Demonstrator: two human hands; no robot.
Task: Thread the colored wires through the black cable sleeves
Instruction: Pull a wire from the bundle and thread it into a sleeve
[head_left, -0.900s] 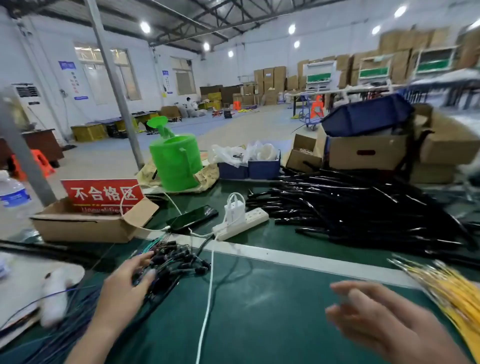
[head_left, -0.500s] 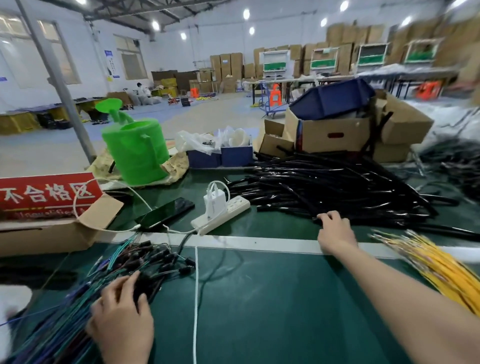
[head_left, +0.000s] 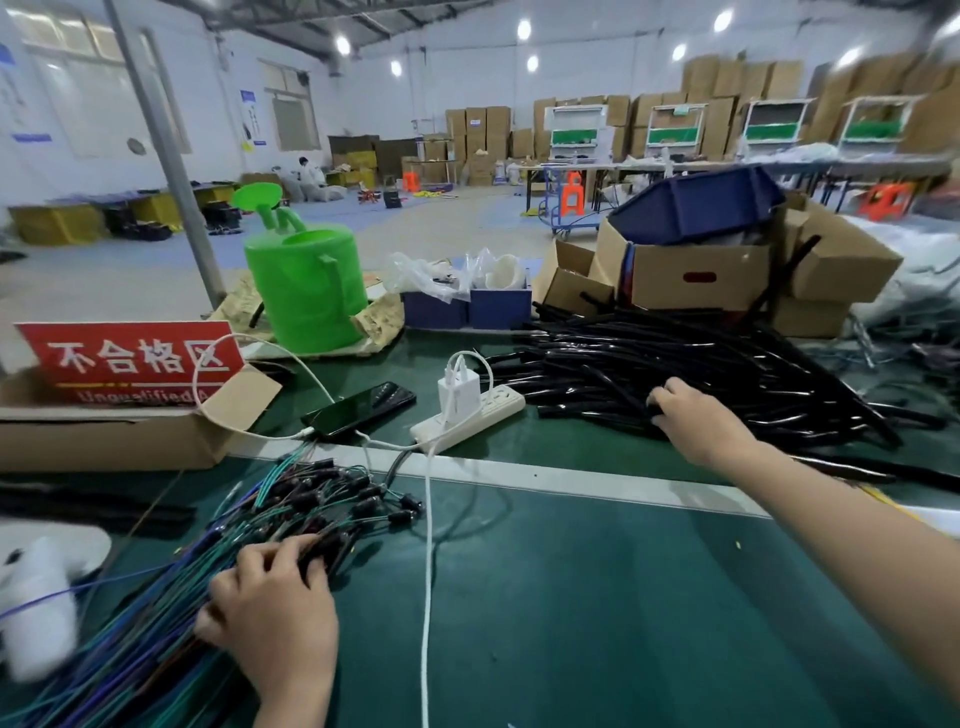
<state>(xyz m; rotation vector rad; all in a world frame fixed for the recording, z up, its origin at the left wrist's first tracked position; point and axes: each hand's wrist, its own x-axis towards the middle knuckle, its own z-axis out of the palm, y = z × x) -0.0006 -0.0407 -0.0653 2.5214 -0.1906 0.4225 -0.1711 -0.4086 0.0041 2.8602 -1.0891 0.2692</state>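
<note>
Head view: left hand (head_left: 270, 618) grips wires (head_left: 156, 623); right hand (head_left: 696, 426) clasps sleeves (head_left: 727, 364) piled on counter (head_left: 571, 597).

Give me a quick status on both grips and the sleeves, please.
Left grip curled on colored wires. Right grip curled into near edge of black sleeves; nothing threaded yet. White charger cable lies between the grips, not blocking.

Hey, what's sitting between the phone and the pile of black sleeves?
A white power strip with a charger plugged in, seen in the head view.
</note>
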